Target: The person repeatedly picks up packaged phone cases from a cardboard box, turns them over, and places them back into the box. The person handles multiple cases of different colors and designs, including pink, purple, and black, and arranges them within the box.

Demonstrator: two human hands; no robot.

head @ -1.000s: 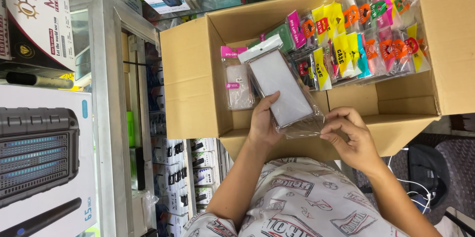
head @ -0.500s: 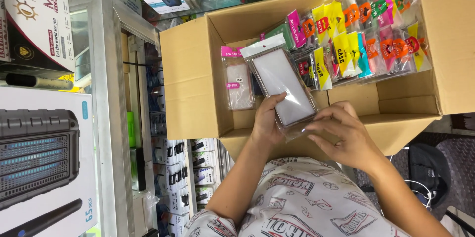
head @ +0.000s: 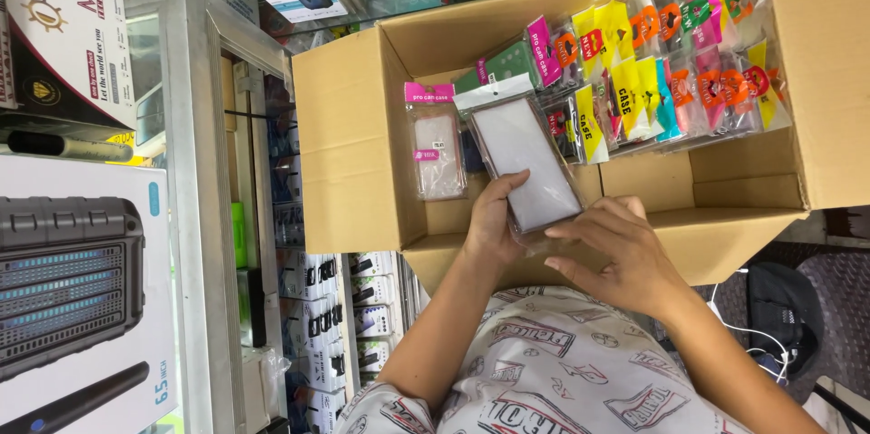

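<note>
Both hands (head: 494,221) (head: 616,253) hold a clear packet (head: 526,162) over a cardboard box (head: 353,144).

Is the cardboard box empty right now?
No, the cardboard box holds rows of colourful packaged cases, and both hands grip a clear packet over it.
</note>
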